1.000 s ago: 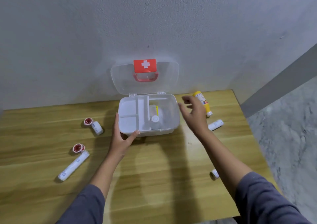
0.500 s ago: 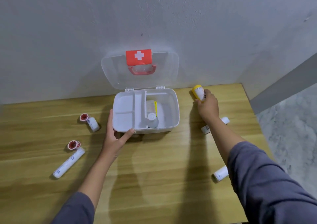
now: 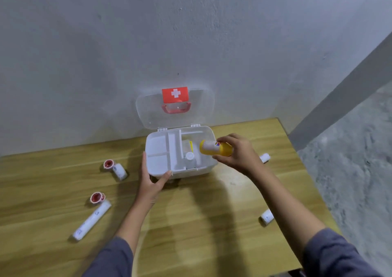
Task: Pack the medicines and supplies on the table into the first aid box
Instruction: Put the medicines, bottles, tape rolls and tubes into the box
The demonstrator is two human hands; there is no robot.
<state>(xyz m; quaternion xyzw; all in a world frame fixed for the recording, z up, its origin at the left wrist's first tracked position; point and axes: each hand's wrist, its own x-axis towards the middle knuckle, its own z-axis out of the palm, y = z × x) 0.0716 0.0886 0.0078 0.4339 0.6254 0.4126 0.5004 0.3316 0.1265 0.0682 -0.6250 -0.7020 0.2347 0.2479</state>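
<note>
1. Holding a yellow bottle (image 3: 216, 148) sideways, the right hand (image 3: 239, 155) has its fingers clamped round the bottle's body, cap end pointing left, above the right side of the first aid box (image 3: 180, 171).
2. Left hand (image 3: 151, 181) is spread against the box's near left corner, thumb along the front wall, fingers up the left side; palm open, pressing rather than gripping.
3. Box sits at the back of the wooden table (image 3: 201, 223), near the wall. Clear lid (image 3: 197, 109) stands up, red cross label and red handle on it.
4. Inside: white divider tray on the left; on the right a deeper space with a small white-capped bottle (image 3: 189, 158) and something with a yellow stripe, too pale to make out.
5. Left of the box on the table: a short white roll (image 3: 119, 170) with a red-rimmed ring (image 3: 108, 164) touching its far end; nearer, a long white roll (image 3: 92, 221) with another red ring (image 3: 97, 197) just beside its top end.
6. Right side: one small white roll (image 3: 265, 157) partly hidden behind the right wrist, another (image 3: 266, 217) close to the right forearm.
7. Grey-blue sleeves on both arms.
</note>
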